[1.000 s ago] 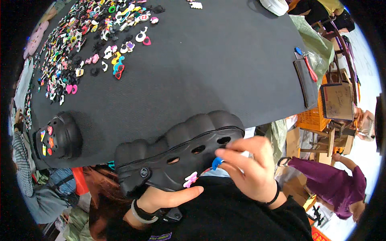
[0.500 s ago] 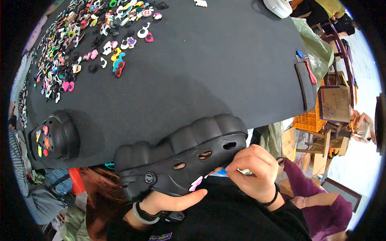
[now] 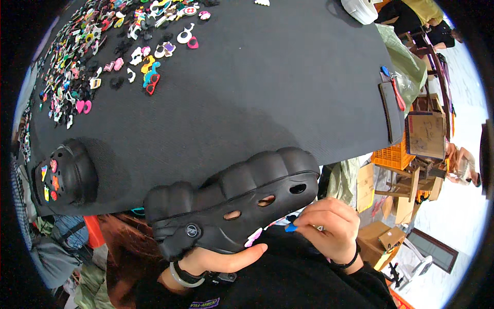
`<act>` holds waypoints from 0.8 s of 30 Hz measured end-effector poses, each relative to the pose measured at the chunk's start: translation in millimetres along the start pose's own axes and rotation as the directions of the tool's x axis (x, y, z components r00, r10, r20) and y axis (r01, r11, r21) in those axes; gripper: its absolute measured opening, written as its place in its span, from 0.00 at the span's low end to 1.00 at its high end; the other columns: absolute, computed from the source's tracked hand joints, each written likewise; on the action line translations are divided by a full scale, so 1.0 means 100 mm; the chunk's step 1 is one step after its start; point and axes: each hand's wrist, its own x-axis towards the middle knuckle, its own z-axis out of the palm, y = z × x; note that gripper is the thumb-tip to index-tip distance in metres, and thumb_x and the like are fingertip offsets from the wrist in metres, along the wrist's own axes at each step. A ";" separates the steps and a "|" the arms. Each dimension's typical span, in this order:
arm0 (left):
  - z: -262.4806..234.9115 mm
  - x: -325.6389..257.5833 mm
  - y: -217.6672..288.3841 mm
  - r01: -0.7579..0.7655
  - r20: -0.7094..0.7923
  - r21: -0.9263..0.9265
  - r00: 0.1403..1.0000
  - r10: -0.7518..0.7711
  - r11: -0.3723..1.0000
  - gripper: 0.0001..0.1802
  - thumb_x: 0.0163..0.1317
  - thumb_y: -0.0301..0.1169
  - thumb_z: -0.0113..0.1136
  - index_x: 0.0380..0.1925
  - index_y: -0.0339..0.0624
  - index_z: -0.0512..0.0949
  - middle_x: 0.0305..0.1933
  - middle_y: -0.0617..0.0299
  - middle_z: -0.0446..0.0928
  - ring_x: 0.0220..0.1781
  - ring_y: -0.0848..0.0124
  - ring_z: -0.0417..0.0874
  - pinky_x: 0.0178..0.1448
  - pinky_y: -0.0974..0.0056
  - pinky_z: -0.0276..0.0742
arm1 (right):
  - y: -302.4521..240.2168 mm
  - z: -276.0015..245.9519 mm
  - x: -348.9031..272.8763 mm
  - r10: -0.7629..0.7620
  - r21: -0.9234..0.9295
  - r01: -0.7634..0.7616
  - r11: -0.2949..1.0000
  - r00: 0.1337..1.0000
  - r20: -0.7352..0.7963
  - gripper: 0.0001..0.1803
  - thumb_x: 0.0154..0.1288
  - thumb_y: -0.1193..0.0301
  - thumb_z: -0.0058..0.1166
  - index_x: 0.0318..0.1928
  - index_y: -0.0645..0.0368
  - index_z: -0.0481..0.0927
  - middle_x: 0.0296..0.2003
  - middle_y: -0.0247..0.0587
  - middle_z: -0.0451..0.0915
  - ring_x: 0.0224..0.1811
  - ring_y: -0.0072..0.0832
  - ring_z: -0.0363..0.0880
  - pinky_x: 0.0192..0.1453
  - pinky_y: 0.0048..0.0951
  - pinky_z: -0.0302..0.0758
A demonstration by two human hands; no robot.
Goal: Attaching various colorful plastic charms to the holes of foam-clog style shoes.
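A chunky black clog (image 3: 231, 198) is held on its side above the table's near edge, its thick sole turned away from me. My left hand (image 3: 221, 260) wraps its heel end from below, thumb along the upper. Close to that thumb, a pink-and-white charm (image 3: 253, 237) sits on the clog's upper. My right hand (image 3: 332, 226) pinches a small blue charm (image 3: 291, 227) between thumb and fingertips, just off the toe end. The clog's top face is mostly turned out of sight. Another black clog (image 3: 69, 172), dotted with colourful charms, stands on the table at the left.
Many loose shoe charms (image 3: 77, 67) are heaped across the far left of the black table (image 3: 221, 103). A dark flat case (image 3: 391, 110) lies at the right edge beside a red-handled tool (image 3: 398, 95). Beyond stand an orange crate (image 3: 393, 156) and cardboard boxes (image 3: 426, 135).
My right hand has drawn slightly down and away from the clog, with the blue charm showing more clearly. A person in purple at the right has gone from view. The left hand keeps its grip.
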 end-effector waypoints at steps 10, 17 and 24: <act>0.04 0.06 -0.06 -0.023 -0.106 -0.036 0.994 0.019 0.999 0.25 0.50 0.37 0.68 0.51 0.46 0.78 0.50 0.58 0.79 0.50 0.60 0.80 0.53 0.58 0.75 | 0.00 0.01 0.00 0.063 0.025 -0.063 0.998 0.998 -0.010 0.14 0.42 0.78 0.72 0.32 0.59 0.82 0.29 0.38 0.82 0.31 0.32 0.83 0.33 0.29 0.79; -0.01 0.03 0.03 0.021 -0.046 -0.021 0.999 -0.022 1.000 0.27 0.50 0.31 0.68 0.53 0.42 0.77 0.54 0.56 0.77 0.54 0.60 0.78 0.58 0.59 0.71 | 0.01 0.06 -0.01 0.036 -0.011 -0.037 0.999 0.998 -0.057 0.14 0.42 0.74 0.74 0.30 0.59 0.82 0.26 0.37 0.82 0.27 0.31 0.83 0.30 0.28 0.78; -0.03 0.04 0.03 0.085 0.021 -0.083 0.996 -0.084 0.993 0.28 0.50 0.26 0.68 0.55 0.39 0.77 0.58 0.54 0.76 0.60 0.61 0.75 0.65 0.58 0.67 | 0.00 0.07 0.01 0.015 -0.028 -0.017 0.999 0.997 -0.076 0.16 0.39 0.71 0.77 0.27 0.60 0.81 0.23 0.36 0.82 0.25 0.30 0.81 0.29 0.26 0.76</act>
